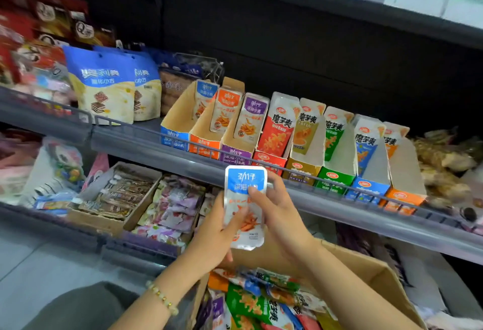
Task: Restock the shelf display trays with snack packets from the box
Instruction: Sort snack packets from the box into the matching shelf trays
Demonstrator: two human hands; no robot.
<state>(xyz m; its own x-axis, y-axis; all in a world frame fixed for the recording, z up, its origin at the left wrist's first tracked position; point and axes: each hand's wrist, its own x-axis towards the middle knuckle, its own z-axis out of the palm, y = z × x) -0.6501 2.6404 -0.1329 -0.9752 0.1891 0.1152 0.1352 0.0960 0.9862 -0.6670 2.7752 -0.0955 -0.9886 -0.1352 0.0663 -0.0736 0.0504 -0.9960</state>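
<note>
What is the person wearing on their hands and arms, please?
Both forearms are bare, no sleeves in view. Neither the left hand nor the right hand wears a glove or visible ring. The left wrist carries a bead bracelet of pale round beads with small gold ones.

Grey shelf (136,141), railed front edge: eight cardboard display trays (303,167) in a row, packets (248,120) upright inside. Blue-and-cream pouches (104,86) stand toward the left end.
</note>
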